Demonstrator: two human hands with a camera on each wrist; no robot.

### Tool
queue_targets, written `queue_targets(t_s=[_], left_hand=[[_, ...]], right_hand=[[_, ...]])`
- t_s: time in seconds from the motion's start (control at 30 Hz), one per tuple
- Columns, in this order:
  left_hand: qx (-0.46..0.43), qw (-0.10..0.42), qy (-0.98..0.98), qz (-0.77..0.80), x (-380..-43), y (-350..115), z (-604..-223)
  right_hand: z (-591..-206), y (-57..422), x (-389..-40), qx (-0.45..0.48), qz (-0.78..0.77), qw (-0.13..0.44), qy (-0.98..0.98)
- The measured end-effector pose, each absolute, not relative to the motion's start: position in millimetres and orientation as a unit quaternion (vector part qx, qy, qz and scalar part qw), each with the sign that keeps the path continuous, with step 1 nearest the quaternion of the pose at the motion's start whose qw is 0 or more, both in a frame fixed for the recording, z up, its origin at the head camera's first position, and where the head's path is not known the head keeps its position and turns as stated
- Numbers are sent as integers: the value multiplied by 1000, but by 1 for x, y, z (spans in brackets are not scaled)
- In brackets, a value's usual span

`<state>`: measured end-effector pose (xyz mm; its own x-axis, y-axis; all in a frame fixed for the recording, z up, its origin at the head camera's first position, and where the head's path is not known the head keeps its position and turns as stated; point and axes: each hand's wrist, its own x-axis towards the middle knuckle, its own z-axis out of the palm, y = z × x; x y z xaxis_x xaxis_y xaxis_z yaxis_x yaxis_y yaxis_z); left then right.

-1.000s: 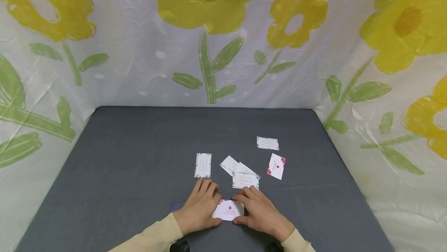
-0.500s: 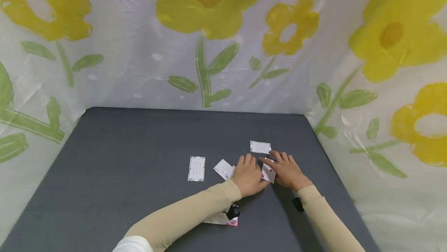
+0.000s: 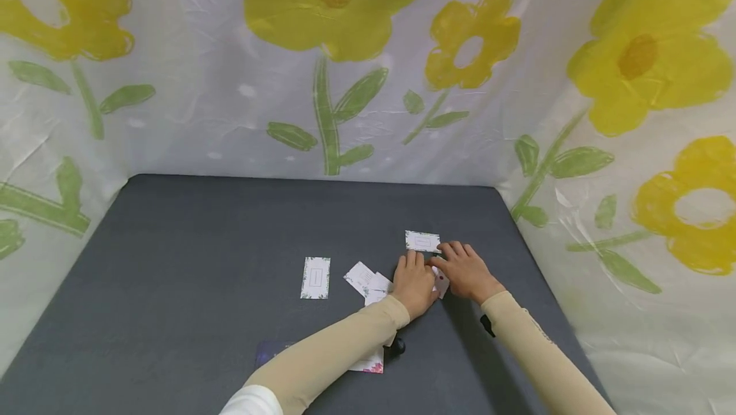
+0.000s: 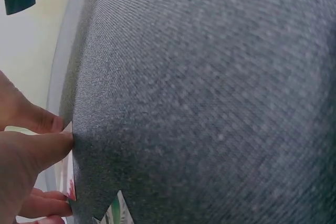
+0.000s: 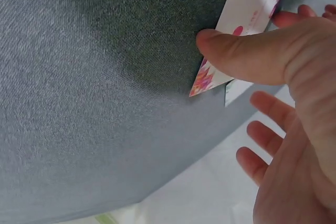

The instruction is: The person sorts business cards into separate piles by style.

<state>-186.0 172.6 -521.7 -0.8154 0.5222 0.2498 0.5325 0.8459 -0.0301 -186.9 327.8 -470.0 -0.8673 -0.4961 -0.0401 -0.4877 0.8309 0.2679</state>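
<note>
A white card with pink flower corners [image 3: 441, 281] lies at the right of the group, partly hidden by both hands. My left hand [image 3: 412, 284] holds its left side; in the left wrist view the thumb and fingers meet opposite edges of the card [image 4: 70, 174]. My right hand [image 3: 467, 272] pinches the other end, its thumb across the card [image 5: 244, 3] in the right wrist view while the outer fingers extend loosely. Just behind the right fingertips is a green-bordered card [image 3: 421, 241]. Overlapping white cards [image 3: 360, 277] lie left of the left hand.
A single green-bordered card [image 3: 315, 278] lies farther left on the dark grey table [image 3: 218, 242]. Another pink-flowered card [image 3: 370, 362] is partly under the left forearm, beside a dark blue flat item [image 3: 269, 351]. A flower-printed curtain [image 3: 201, 83] surrounds the table.
Both hands have left the pink-flowered card near the front and moved right and away to the other pink-flowered card. In the last half second they have closed in on it.
</note>
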Motion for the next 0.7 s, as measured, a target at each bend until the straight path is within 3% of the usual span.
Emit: queue_targets(t_s=[0.13, 0.33, 0.6, 0.7], left_hand=[[-281, 123, -951, -39, -187, 172, -523], [-253, 170, -946, -107, -202, 155, -519], [-260, 128, -923, -252, -214, 120, -480], [-278, 155, -910, -267, -215, 99, -463]], right_hand=[[-469, 331, -186, 255, -104, 28, -961], [-469, 337, -187, 214, -33, 34, -976], [-447, 322, -182, 157, 122, 52, -979], [-429, 306, -180, 170, 168, 80, -968]])
